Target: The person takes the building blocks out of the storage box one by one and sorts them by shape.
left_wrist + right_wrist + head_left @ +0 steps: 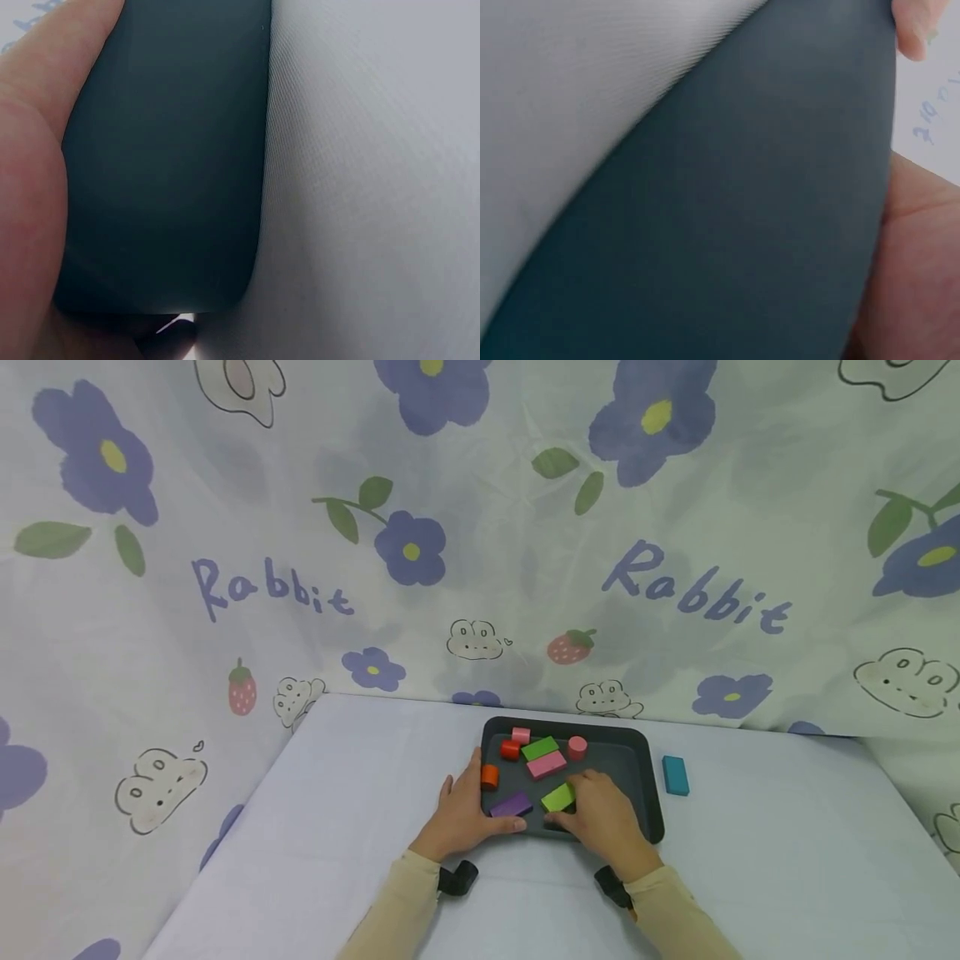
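A dark grey tray (624, 767) with a raised rim lies on the white table. My left hand (462, 814) rests against its front left corner, the fingers straight along the left side and the thumb along the front edge. In the left wrist view, the tray wall (169, 157) fills the middle beside the palm. Over the front of the tray, my right hand (603, 818) pinches a lime green block (557, 799), partly hidden by the fingers. A purple block (512, 805) lies just inside the corner by the left thumb.
In the tray are an orange cylinder (490, 777), a red cylinder (511, 749), two pink cylinders (577, 747), a green block (540, 748) and a pink block (546, 765). A blue block (676, 776) lies on the table right of the tray. A patterned curtain (487, 593) hangs behind.
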A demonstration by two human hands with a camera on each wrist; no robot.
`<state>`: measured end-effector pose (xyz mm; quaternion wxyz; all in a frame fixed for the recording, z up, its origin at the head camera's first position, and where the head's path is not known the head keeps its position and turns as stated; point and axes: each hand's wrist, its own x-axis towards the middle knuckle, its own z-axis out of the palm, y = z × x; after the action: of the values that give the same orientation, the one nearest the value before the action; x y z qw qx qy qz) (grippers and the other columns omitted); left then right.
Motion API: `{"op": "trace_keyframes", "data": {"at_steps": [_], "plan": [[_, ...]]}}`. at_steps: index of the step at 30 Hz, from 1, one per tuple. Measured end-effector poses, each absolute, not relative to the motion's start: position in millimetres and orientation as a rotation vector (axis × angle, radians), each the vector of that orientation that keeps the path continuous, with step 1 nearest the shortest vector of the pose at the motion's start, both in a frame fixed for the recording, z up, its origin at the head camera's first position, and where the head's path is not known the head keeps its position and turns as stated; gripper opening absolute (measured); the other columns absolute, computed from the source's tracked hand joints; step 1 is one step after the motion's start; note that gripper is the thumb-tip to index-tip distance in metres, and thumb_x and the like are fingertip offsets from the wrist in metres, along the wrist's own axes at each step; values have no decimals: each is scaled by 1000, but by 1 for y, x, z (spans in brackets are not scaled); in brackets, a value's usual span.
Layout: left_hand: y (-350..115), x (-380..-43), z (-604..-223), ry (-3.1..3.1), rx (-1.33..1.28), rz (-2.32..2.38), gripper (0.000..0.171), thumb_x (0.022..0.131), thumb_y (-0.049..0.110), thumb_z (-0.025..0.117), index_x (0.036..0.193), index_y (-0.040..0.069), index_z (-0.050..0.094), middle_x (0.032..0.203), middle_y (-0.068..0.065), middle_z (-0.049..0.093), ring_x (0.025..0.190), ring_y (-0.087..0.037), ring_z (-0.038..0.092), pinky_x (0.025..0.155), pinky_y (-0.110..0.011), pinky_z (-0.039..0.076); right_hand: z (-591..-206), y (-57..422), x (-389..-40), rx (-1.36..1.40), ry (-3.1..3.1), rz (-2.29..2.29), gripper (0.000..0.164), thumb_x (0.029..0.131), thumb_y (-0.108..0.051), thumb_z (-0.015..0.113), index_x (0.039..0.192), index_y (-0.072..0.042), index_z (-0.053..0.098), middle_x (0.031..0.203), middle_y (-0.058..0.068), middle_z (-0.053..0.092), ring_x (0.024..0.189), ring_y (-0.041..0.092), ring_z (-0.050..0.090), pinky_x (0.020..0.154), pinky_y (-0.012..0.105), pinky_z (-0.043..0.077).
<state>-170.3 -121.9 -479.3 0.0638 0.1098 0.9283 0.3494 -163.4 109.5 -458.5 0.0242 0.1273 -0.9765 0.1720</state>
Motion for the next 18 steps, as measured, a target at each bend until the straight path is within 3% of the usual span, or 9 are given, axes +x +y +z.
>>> {"op": "trace_keyframes", "data": {"at_steps": [13, 18], "plan": [[-120, -172, -481, 2802, 317, 1050, 130, 74, 62, 81, 160, -1, 6, 163, -20, 24, 146, -35, 32, 120, -61, 3, -460, 109, -167, 333, -3064, 635, 75, 71, -32, 92, 129, 5, 62, 115, 19, 64, 104, 31, 61, 90, 48, 55], [-120, -171, -480, 2796, 306, 1056, 131, 73, 63, 81, 160, -1, 6, 163, -20, 25, 146, -35, 33, 121, -60, 3, -460, 108, -169, 311, -3097, 625, 75, 72, -32, 92, 130, 5, 62, 117, 20, 63, 105, 31, 61, 88, 48, 56]]}}
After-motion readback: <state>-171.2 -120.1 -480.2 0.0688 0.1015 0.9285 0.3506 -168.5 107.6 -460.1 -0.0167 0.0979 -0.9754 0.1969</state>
